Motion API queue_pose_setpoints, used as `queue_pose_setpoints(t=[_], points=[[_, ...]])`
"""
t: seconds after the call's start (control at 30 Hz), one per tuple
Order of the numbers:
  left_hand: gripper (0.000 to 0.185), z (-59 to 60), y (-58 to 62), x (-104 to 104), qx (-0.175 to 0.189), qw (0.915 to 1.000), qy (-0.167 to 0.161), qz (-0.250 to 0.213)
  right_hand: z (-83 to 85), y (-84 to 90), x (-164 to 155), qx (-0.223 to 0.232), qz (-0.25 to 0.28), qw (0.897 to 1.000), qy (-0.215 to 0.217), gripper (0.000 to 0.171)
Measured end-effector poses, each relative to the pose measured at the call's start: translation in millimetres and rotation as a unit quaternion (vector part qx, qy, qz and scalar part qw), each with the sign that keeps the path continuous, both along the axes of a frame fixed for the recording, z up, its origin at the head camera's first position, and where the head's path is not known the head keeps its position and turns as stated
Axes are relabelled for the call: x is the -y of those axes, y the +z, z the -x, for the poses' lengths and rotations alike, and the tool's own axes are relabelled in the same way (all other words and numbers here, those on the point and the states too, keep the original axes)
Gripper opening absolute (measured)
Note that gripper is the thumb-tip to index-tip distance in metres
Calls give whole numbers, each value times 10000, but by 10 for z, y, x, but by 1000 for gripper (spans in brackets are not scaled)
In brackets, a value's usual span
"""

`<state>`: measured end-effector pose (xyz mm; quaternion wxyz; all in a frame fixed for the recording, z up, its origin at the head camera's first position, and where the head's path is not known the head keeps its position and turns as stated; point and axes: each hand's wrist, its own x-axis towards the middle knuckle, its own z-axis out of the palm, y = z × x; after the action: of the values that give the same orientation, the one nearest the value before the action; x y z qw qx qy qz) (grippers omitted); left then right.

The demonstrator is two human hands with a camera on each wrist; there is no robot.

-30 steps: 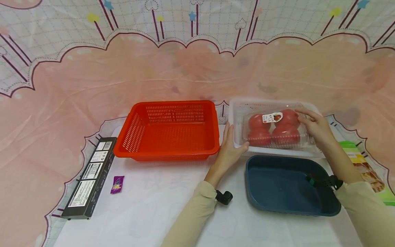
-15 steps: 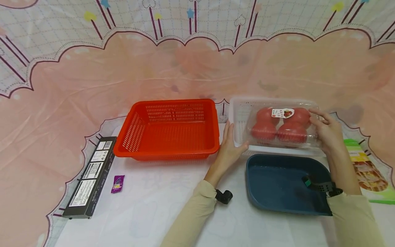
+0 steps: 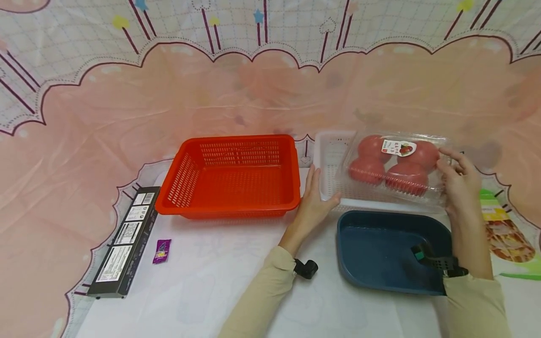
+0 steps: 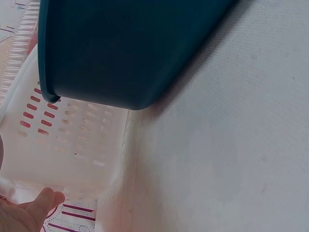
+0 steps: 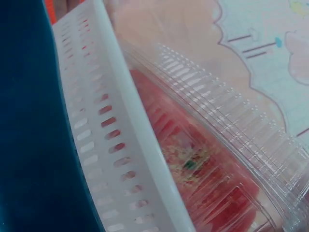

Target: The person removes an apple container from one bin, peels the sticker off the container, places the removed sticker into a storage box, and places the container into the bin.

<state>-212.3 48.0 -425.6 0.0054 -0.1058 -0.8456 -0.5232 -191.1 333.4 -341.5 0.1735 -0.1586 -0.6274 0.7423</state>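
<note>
My right hand (image 3: 457, 180) grips the right end of a clear clamshell pack of red tomatoes (image 3: 390, 166) and holds it tilted above the right part of a white slotted basket (image 3: 331, 185). The right wrist view shows the ribbed pack (image 5: 217, 159) close over the basket's rim (image 5: 120, 130). My left hand (image 3: 316, 195) rests with straight fingers against the basket's front left corner, thumb along the front wall. Its thumb tip (image 4: 36, 212) shows beside the basket wall (image 4: 63, 140).
A dark blue tray (image 3: 380, 253) lies just in front of the white basket, and a red slotted basket (image 3: 232, 178) stands to its left. A long black box (image 3: 124, 241) and a small purple packet (image 3: 162, 251) lie far left. A green-edged food packet (image 3: 505, 234) lies at the right.
The right hand has raised the tomato pack out of the white basket, up and to the right, tilting it. The left hand has stayed at the basket's corner.
</note>
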Motion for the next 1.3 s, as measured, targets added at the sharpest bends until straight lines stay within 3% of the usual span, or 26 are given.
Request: queue_pose_setpoints(t=[0.23,0.4,0.67,1.1,1.3], points=[[89,-8,25,3,97,9999,-35,16,-52,75,-7,-201,671,9967,-419,29],[90,-11,24,0,156,9998,-65,43,-72,67,-40,-396,1000,9940,-194,30],[88,-5,9,3,86,9999,-108,67,-87,30,-87,-338,1111,9932,34,34],[87,32,98,60,240,9989,-317,239,-51,21,-78,-849,1363,9864,362,29],[79,3,176,-17,-242,9997,61,74,-67,26,-94,-675,1263,9889,400,32]])
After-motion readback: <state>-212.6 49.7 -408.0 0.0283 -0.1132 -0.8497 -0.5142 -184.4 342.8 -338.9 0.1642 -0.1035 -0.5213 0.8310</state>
